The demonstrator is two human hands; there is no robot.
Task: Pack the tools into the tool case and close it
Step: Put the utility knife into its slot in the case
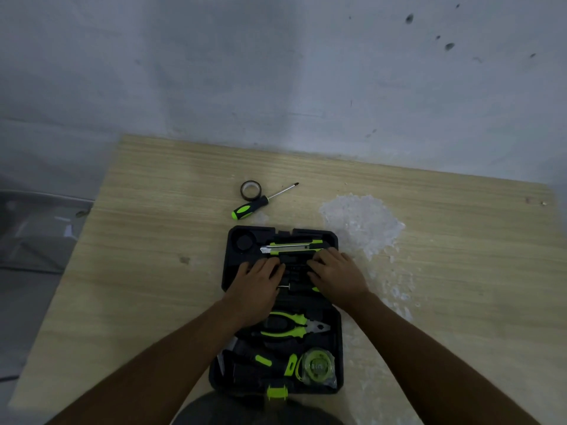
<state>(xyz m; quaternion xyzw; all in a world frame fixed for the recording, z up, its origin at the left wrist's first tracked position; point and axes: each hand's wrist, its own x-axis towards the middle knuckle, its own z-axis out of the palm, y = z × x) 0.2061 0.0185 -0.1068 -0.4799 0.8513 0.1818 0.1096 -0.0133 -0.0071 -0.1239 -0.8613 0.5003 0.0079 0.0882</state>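
Hands flat, empty: left hand (258, 281) and right hand (337, 275) side by side on far half of tool case (235, 261)

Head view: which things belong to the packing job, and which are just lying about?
Job: tool case, open; utility knife, pliers and tape measure inside it; screwdriver and tape roll on the table, not yet packed; left hand and right hand, both resting in the case.
Lying about: white crusty patch on the table.
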